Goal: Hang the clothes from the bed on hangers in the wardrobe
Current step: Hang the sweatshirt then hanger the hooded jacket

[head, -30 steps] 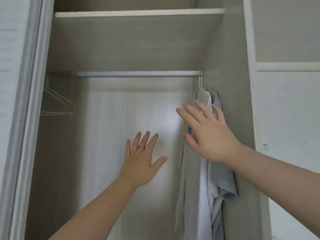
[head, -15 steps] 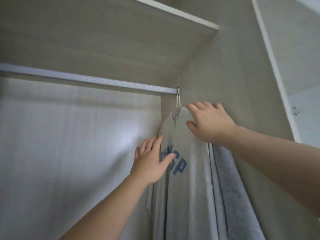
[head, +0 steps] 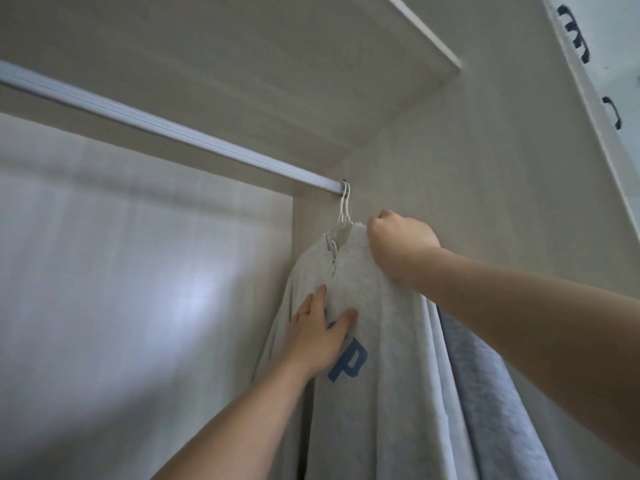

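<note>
Fingers (head: 379,220) of my right hand (head: 401,244), flat a moment ago, now pinch the shirt (head: 381,393) by its hanger (head: 343,218) on the rail (head: 166,128), my left hand (head: 318,337) pressed flat on its front: hung, I judge, just straightening.

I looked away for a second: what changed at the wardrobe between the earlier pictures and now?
The right hand rose to the shoulder of the grey shirt and its fingers curled into the fabric. The left hand moved right, flat onto the shirt's chest. The hangers stay hooked at the end of the rail.
</note>
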